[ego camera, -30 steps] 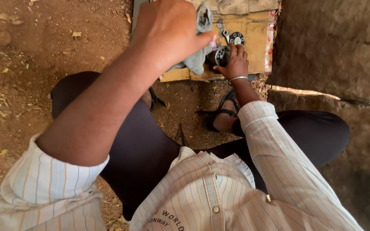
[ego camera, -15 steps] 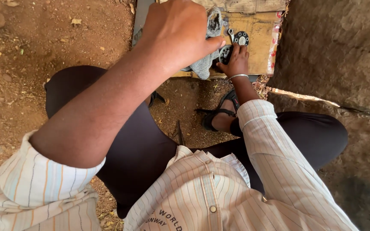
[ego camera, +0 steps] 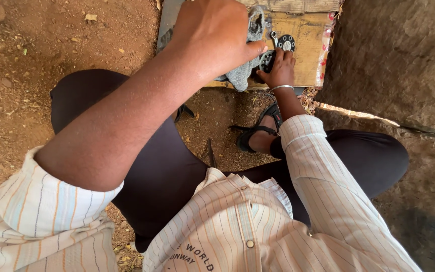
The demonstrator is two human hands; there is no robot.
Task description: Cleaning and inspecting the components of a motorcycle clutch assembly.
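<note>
At the top centre of the frame the left hand (ego camera: 217, 38) is curled into a closed fist around a grey, nubbly cloth (ego camera: 245, 70), whose soft folds spill out below and to the right of the knuckles; the hand covers most of the cloth. Just right of it the right hand (ego camera: 279, 70), a thin metal bangle (ego camera: 282, 88) at its wrist, has its fingers bent over a small dark round metal part (ego camera: 267, 59), which it grips against the cloth; the part's shape is mostly hidden by fingers and fabric. Beyond the fingertips a black disc with small holes (ego camera: 286, 42) lies on a flat, worn sheet of brown cardboard (ego camera: 305, 55), its upper edge cut off by the frame. Rough grey stone (ego camera: 399, 55) fills the upper right, dry reddish dirt (ego camera: 51, 45) the left. A dark strapped sandal (ego camera: 258, 133) shows mid-frame.
</note>
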